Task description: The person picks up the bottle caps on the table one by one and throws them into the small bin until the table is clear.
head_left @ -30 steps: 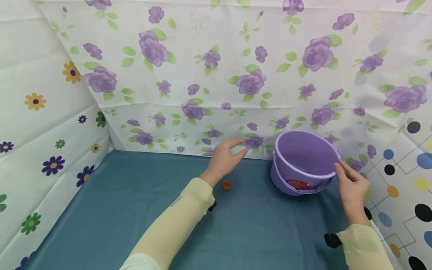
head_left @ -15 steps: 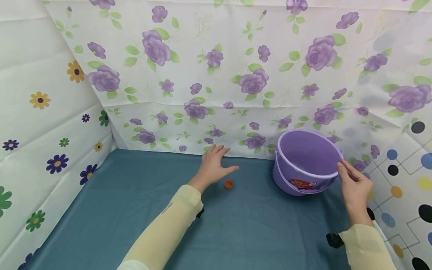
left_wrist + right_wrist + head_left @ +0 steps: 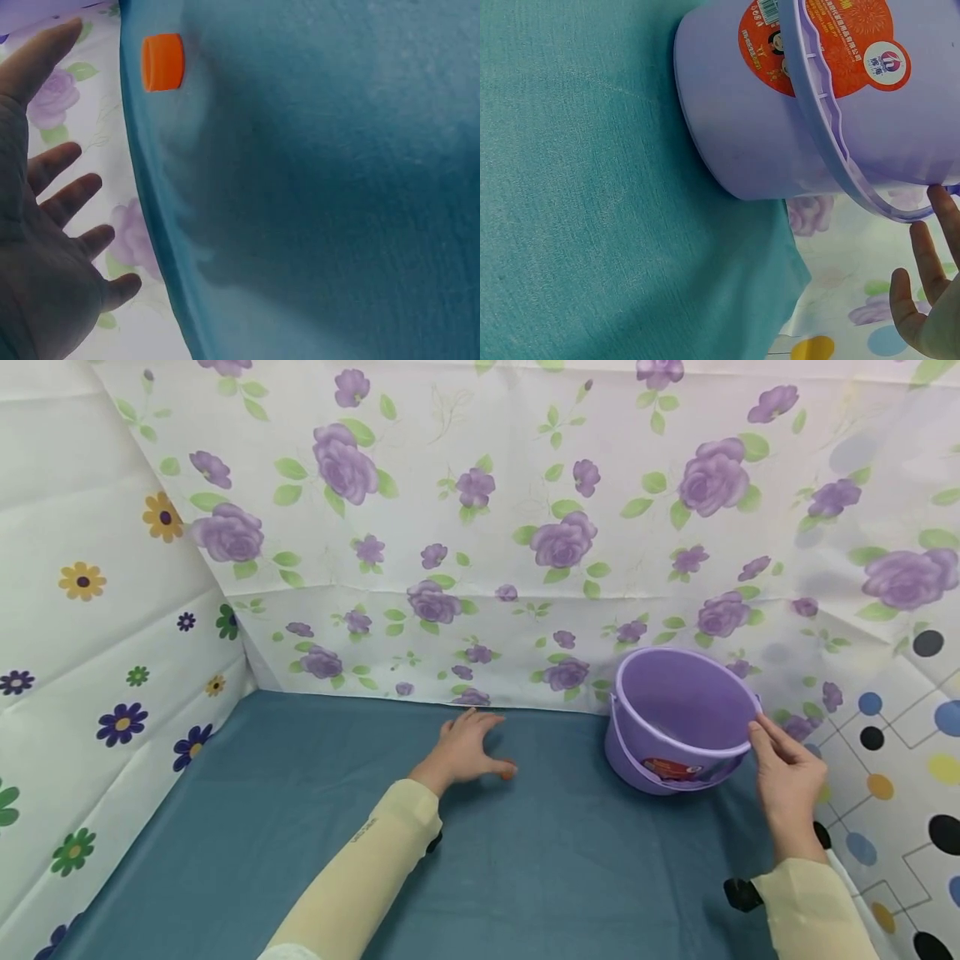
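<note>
An orange bottle cap (image 3: 508, 772) lies on the blue-green cloth, partly covered by the left thumb in the head view. Seen from the left wrist, the whole cap (image 3: 163, 62) stands apart from the fingers. My left hand (image 3: 459, 750) hovers beside it with fingers spread and nothing held. To the right a purple bucket (image 3: 637, 764) stands upright, its handle hanging down the front over a red label. My right hand (image 3: 789, 785) pinches the bucket's rim on the right side between thumb and fingers. The right wrist view shows the bucket's lower wall (image 3: 742, 142) beside the fingers (image 3: 924, 262).
Blue-green cloth (image 3: 300, 827) covers the surface. A white sheet with purple roses (image 3: 435, 527) rises behind the bucket. On the left is a flower-print sheet (image 3: 45, 643), and on the right one with coloured dots (image 3: 911, 777).
My left hand has moved left and down from near the back wall to the bottle cap, its thumb and fingers spreading apart. The right hand still pinches the bucket, which stays in place.
</note>
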